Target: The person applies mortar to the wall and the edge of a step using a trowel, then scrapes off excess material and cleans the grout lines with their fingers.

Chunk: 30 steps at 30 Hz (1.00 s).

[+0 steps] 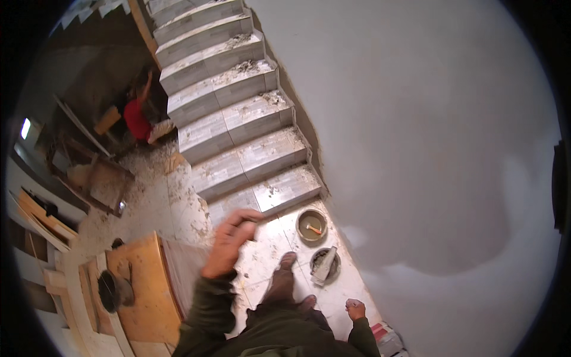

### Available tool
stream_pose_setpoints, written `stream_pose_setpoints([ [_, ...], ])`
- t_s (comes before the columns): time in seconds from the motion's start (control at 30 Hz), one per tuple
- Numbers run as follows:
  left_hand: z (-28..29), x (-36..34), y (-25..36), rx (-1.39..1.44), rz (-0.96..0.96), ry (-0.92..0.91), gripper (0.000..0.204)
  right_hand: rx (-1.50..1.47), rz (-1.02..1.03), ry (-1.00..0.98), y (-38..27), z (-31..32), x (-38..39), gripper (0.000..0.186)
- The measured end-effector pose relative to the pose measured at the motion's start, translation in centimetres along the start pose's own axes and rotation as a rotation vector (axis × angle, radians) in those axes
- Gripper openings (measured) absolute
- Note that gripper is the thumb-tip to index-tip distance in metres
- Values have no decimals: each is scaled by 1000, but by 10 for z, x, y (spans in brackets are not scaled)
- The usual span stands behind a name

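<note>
Head view, looking down a tiled landing at the foot of a staircase. Nearest the hands, two round pans on the floor: at about one o'clock from the shoe, a water pan with murky brown liquid and an orange-handled tool inside; just below it, at three o'clock from the shoe, a mortar pan loaded with grey mix and a pale trowel or rag across the top. Mortar pan judged heavy and dense for its size, stiff-walled, gritty and probably slick at the rim; best taken at two opposite rim points, kept level. Water pan judged lighter but ready to slosh; also a rim grip, no tilting. Left hand up in front at ten o'clock from the shoe, forearm in a dark green sleeve rising from the lower edge, wrist bent, fingers loosely curled and apart, apparently holding nothing, well apart from both pans. Right hand low at four o'clock, close to the body, curled into a loose fist near the mortar pan; impossible to tell whether anything small sits inside. Further off, at eleven o'clock, another person in red crouched beside the stairs; at eight o'clock, a wooden board.
</note>
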<state>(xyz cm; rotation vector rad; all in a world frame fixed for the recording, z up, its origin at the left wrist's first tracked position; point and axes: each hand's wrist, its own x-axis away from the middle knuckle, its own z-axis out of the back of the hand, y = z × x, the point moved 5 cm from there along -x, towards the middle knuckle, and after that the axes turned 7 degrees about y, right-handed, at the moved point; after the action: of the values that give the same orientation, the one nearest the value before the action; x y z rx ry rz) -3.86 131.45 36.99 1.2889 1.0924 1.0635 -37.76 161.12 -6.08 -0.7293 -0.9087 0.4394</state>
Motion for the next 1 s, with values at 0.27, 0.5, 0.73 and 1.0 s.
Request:
stream_pose_setpoints([
  [0.27, 11, 80, 221, -108, -550, -298, 45, 233, -60, -207, 16, 2, -33, 17],
  [0.5, 135, 102, 185, -32, -532, -239, 49, 312, -34, -167, -77, -97, -38, 20],
  [0.73, 273, 112, -11, 25, -5, 361, 26, 327, -150, -423, -93, -213, -33, 16],
  [1.0, 338, 207, -216, -253, 336, 862, 29, 177, -377, -801, -133, -266, -105, 13],
])
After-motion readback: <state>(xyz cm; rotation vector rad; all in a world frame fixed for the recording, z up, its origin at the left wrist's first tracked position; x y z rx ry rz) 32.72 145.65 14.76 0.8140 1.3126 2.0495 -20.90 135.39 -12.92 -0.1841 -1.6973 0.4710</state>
